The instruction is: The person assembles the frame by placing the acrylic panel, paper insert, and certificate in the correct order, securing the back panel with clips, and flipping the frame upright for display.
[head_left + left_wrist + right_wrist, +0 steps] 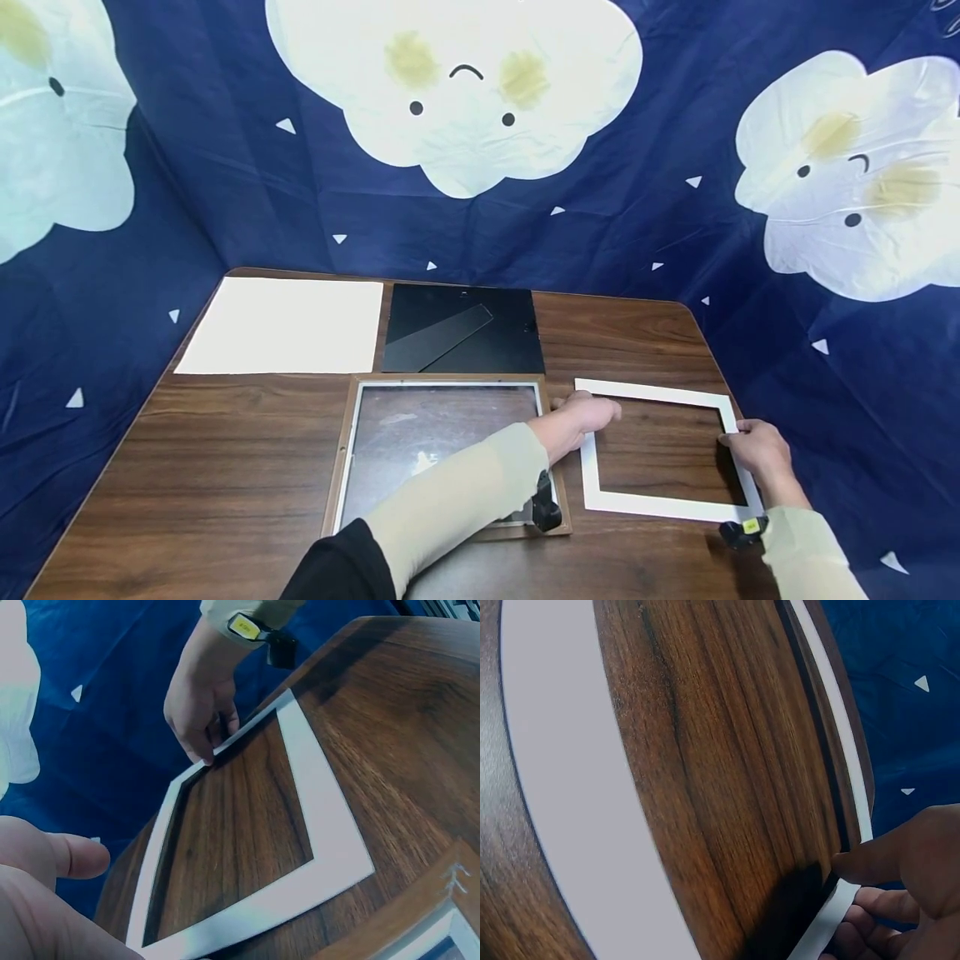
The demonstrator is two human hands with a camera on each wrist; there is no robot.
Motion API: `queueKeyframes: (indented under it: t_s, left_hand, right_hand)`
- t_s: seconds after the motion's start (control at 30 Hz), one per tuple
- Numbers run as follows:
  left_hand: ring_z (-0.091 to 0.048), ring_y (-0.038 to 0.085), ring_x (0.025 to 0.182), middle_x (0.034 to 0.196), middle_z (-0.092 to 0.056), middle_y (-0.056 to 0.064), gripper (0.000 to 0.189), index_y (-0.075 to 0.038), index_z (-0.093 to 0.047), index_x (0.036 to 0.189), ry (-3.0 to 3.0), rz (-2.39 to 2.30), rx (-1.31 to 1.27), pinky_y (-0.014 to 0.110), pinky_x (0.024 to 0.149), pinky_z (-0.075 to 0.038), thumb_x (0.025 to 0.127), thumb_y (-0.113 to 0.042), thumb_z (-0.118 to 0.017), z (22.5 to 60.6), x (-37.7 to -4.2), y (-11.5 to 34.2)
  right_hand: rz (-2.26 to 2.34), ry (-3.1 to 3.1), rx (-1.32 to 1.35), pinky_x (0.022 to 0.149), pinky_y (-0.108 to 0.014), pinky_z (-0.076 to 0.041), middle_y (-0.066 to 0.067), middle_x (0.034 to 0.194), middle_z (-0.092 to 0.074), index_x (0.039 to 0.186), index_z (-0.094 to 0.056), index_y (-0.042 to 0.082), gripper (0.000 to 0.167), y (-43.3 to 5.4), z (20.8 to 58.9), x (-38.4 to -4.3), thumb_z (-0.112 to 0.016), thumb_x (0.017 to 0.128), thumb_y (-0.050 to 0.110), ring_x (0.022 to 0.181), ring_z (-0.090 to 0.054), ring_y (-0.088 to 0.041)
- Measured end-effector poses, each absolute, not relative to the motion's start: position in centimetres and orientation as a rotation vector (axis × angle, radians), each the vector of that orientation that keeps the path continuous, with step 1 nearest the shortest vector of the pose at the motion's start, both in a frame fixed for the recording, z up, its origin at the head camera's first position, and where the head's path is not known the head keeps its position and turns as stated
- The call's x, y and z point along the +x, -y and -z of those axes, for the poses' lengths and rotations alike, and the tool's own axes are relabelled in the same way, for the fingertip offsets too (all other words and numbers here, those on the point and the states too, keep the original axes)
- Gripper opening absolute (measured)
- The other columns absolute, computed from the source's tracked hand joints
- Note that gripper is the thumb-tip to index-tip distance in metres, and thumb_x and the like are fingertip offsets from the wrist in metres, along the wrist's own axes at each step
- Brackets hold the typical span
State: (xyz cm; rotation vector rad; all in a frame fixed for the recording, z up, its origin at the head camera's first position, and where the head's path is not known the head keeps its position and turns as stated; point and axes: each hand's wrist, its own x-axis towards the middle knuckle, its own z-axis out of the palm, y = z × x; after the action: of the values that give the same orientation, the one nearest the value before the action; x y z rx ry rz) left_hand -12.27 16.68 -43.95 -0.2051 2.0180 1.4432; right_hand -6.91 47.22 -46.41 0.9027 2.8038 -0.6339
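Observation:
A white picture mat (652,503) with a rectangular opening is held slightly tilted over the right side of the table. My right hand (761,454) pinches its right border, thumb on the inner side and fingers outside, as the right wrist view shows. My left hand (583,417) grips the left border near the far corner; its thumb (82,856) sticks out and the other fingertips are mostly hidden. Just left of the mat lies a wooden picture frame (341,450) holding a clear pane (450,417), partly covered by my left forearm.
On the wooden table (225,467), a white sheet (292,325) lies at the back left. Beside it is a black frame backing (465,329) with its stand folded flat. Blue cloth (450,225) with cloud prints hangs around the table's back and sides.

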Motion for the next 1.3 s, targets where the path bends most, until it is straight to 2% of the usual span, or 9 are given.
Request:
queueKeyframes:
  t_s: [0.23,0.47,0.6,0.7,0.83,1.03,1.1,1.17,1.3]
  left_hand:
    - [-0.038,0.042,0.137,0.148,-0.038,0.033,0.057,0.010,-0.060,0.127,-2.165,-1.391,-0.130,0.048,0.114,-0.039,0.079,-0.015,-0.078,43.9,-12.1,-16.4]
    - [-0.042,0.040,0.139,0.154,-0.035,0.027,0.075,0.007,-0.038,0.151,-2.182,-1.455,-0.090,0.047,0.117,-0.037,0.087,-0.011,-0.073,44.1,-11.7,-15.7]
    - [-0.045,0.036,0.138,0.149,-0.042,0.026,0.071,0.002,-0.043,0.149,-2.190,-1.518,-0.075,0.044,0.115,-0.040,0.085,-0.005,-0.072,44.4,-11.6,-15.4]
    - [-0.049,0.035,0.135,0.145,-0.049,0.024,0.064,0.000,-0.049,0.144,-2.201,-1.549,-0.047,0.043,0.112,-0.043,0.083,0.000,-0.071,44.6,-11.6,-15.0]
    - [-0.055,0.031,0.125,0.140,-0.054,0.021,0.065,-0.002,-0.048,0.145,-2.217,-1.551,0.001,0.043,0.104,-0.049,0.084,0.001,-0.070,44.9,-11.7,-14.6]
    - [-0.062,0.028,0.116,0.136,-0.061,0.020,0.079,-0.001,-0.043,0.152,-2.302,-1.494,0.122,0.039,0.099,-0.054,0.080,0.004,-0.073,45.5,-12.0,-13.7]
    - [-0.063,0.027,0.111,0.126,-0.066,0.019,0.081,-0.002,-0.043,0.153,-2.357,-1.463,0.193,0.036,0.095,-0.054,0.077,0.005,-0.072,45.6,-12.2,-13.4]
    - [-0.063,0.024,0.100,0.107,-0.071,0.015,0.083,-0.002,-0.045,0.152,-2.395,-1.455,0.253,0.031,0.086,-0.055,0.074,0.008,-0.069,45.6,-12.4,-13.0]
    - [-0.049,0.015,0.065,0.065,-0.055,0.000,0.083,-0.004,-0.047,0.152,-2.380,-1.482,0.302,0.024,0.057,-0.042,0.072,0.013,-0.062,45.7,-12.7,-12.4]
  right_hand:
    - [0.657,-2.812,0.946,0.087,-0.055,-0.048,-0.040,0.129,-0.051,0.128,-0.055,-0.012,0.049,-47.1,46.3,-6.8,-0.064,0.091,0.018,0.110,-0.053,-0.052]
    - [0.644,-2.849,0.916,0.096,-0.061,-0.045,-0.040,0.132,-0.050,0.133,-0.051,-0.012,0.054,-46.9,46.2,-6.5,-0.065,0.090,0.019,0.117,-0.050,-0.056]
    - [0.664,-2.873,0.916,0.095,-0.060,-0.045,-0.038,0.132,-0.052,0.137,-0.050,-0.010,0.057,-46.8,46.2,-6.3,-0.066,0.090,0.017,0.118,-0.050,-0.055]
    - [0.715,-2.868,0.937,0.093,-0.060,-0.046,-0.037,0.133,-0.051,0.140,-0.049,-0.010,0.058,-46.7,46.4,-6.1,-0.066,0.091,0.016,0.117,-0.050,-0.053]
    - [0.790,-2.850,0.964,0.090,-0.061,-0.048,-0.038,0.136,-0.048,0.142,-0.047,-0.010,0.058,-46.5,46.4,-6.0,-0.065,0.092,0.015,0.117,-0.050,-0.052]
    - [0.872,-2.829,0.960,0.094,-0.063,-0.046,-0.039,0.146,-0.041,0.146,-0.045,-0.009,0.058,-46.1,46.1,-6.1,-0.060,0.094,0.013,0.125,-0.046,-0.053]
    - [0.887,-2.831,0.951,0.094,-0.061,-0.046,-0.038,0.145,-0.042,0.146,-0.045,-0.009,0.059,-46.1,45.9,-6.1,-0.061,0.093,0.013,0.125,-0.046,-0.051]
    - [0.905,-2.823,0.949,0.092,-0.059,-0.047,-0.037,0.145,-0.042,0.146,-0.045,-0.009,0.060,-46.1,45.8,-6.1,-0.062,0.093,0.014,0.124,-0.046,-0.050]
    - [0.926,-2.810,0.929,0.087,-0.051,-0.049,-0.036,0.146,-0.043,0.146,-0.046,-0.007,0.060,-46.2,45.4,-6.1,-0.063,0.093,0.014,0.124,-0.048,-0.048]
